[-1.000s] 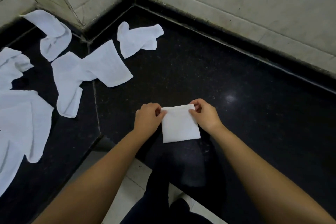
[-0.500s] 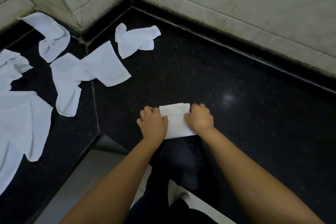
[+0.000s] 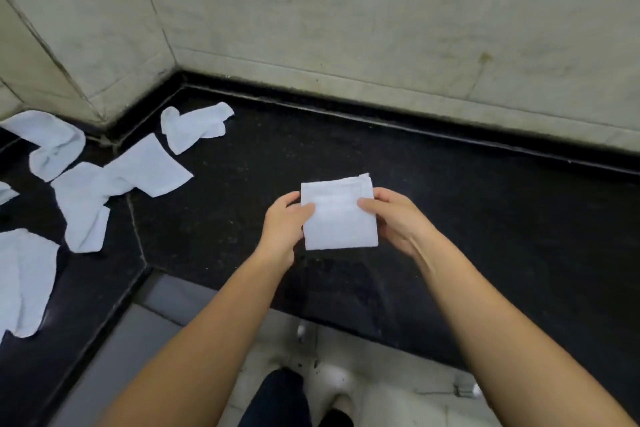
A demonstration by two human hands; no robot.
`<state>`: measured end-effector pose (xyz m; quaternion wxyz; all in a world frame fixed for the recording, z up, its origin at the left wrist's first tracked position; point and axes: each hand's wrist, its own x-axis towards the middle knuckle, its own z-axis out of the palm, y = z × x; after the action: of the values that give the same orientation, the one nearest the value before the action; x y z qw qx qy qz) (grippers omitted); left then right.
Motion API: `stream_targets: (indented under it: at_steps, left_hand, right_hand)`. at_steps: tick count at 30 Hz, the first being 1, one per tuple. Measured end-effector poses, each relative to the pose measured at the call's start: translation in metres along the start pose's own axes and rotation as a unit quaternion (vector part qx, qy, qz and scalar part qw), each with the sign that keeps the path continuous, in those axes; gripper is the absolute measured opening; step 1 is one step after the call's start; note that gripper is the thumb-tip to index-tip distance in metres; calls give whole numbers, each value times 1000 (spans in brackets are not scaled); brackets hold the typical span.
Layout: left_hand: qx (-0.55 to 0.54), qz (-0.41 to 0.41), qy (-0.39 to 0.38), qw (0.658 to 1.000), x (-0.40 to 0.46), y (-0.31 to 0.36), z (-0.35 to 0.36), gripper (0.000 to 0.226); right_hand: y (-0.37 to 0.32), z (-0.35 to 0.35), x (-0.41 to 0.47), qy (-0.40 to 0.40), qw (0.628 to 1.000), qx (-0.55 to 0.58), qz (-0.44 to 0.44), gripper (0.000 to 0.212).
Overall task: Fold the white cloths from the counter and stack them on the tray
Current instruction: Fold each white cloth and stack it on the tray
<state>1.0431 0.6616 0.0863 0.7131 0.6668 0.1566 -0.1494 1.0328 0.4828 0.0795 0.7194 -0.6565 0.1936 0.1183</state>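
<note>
A small folded white cloth [image 3: 337, 215] is held up over the black counter [image 3: 485, 225], both hands on it. My left hand [image 3: 282, 224] pinches its left edge, thumb on top. My right hand [image 3: 393, 217] grips the right edge, thumb lying across the cloth's face. Several unfolded white cloths lie crumpled at the left: one near the wall corner [image 3: 194, 126], one spread long in the middle [image 3: 114, 187], one further left [image 3: 52, 146], and a large one at the left edge [image 3: 24, 281]. No tray is in view.
Pale tiled walls [image 3: 381, 28] close the counter at the back and left. The counter's front edge [image 3: 346, 319] runs below my forearms, with the light floor and my shoe [image 3: 332, 378] beneath.
The folded cloth has come up off the counter into both hands. My view has tilted upward, so the loose cloths sit lower and further left in the frame.
</note>
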Motion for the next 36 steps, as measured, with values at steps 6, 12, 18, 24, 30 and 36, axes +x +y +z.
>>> stream_targets:
  at_steps: [6, 12, 18, 24, 30, 36]
  left_hand:
    - [66, -26, -138, 988, -44, -18, 63, 15]
    - [140, -72, -299, 941, -100, -62, 130, 10]
    - [190, -110, -417, 882, -184, -118, 200, 9]
    - [226, -95, -485, 839, -261, -158, 300, 10]
    - [200, -87, -501, 838, -336, -185, 424, 12]
    - [164, -76, -489, 853, -382, -183, 532, 12]
  right_hand:
    - [32, -69, -94, 130, 989, 65, -16, 17]
    - [88, -117, -202, 290, 946, 141, -26, 10]
    - [153, -167, -310, 404, 888, 217, -14, 9]
    - [186, -251, -393, 466, 846, 256, -45, 11]
    - [184, -380, -461, 484, 843, 229, -55, 8]
    - [156, -504, -490, 479, 851, 202, -81, 7]
